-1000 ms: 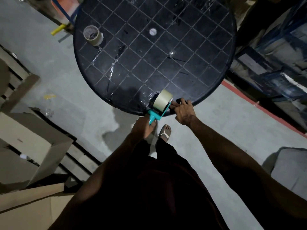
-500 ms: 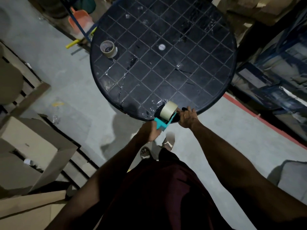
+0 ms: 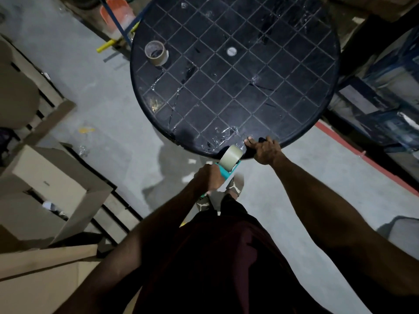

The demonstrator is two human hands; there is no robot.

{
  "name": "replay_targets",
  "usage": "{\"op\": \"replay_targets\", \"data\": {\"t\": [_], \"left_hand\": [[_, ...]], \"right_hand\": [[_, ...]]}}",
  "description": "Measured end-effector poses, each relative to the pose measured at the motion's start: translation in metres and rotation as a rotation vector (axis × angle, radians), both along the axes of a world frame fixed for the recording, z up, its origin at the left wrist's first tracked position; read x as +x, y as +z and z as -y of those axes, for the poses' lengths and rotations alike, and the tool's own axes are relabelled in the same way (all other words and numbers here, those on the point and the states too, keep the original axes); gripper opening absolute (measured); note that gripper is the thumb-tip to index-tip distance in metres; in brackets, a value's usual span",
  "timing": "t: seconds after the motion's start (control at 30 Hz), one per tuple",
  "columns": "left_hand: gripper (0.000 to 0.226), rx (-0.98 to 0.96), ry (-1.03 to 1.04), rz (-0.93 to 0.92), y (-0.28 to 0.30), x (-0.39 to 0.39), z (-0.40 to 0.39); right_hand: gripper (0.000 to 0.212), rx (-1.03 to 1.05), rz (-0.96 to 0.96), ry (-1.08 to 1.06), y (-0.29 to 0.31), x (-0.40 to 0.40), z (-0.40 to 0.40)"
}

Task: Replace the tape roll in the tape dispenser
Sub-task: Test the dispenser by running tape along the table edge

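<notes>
A teal tape dispenser [image 3: 227, 172] hangs at the near edge of the round black table [image 3: 283, 91], with a beige tape roll [image 3: 231, 156] mounted in it. My left hand [image 3: 209, 179] grips the dispenser's handle. My right hand [image 3: 264, 150] rests on the table rim just right of the roll, fingers curled over a dark part; what it pinches is hidden. A second, thin tape roll [image 3: 156, 52] stands on the far left of the table.
Clear tape scraps [image 3: 223, 135] stick to the tabletop near the rim. Open cardboard boxes [image 3: 52, 189] and wooden pallets line the left floor. Blue shelving [image 3: 385, 105] stands at right behind a red floor line [image 3: 362, 155]. An orange scoop [image 3: 115, 12] lies beyond the table.
The view has shifted, so the table and hands sit lower and further right. Dispenser and both hands keep the same grip at the table's near edge.
</notes>
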State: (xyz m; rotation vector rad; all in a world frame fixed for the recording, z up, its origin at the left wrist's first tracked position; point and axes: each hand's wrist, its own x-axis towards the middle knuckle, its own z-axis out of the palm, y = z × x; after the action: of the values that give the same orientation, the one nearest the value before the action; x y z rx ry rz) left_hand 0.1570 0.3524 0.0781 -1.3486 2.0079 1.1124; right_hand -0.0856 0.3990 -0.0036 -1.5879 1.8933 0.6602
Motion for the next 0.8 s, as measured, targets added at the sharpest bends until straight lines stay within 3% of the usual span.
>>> {"op": "replay_targets", "data": {"t": [0.37,0.53,0.63,0.8], "left_hand": [[0.041,-0.086,0.077,-0.041,0.012,-0.001,0.005],[0.044,-0.091,0.18,-0.098,0.022,0.007,0.015],[0.046,-0.116,0.242,-0.088,0.033,0.011,0.021],[0.052,0.017,0.473,-0.338,0.024,0.012,0.037]], "right_hand": [[0.073,-0.012,0.066,-0.123,0.001,0.008,0.001],[0.073,-0.246,0.188,-0.354,0.007,0.029,-0.015],[0.062,-0.363,0.255,-0.493,0.009,0.049,-0.029],[0.047,-0.574,0.552,-0.815,0.031,0.088,-0.031]]}}
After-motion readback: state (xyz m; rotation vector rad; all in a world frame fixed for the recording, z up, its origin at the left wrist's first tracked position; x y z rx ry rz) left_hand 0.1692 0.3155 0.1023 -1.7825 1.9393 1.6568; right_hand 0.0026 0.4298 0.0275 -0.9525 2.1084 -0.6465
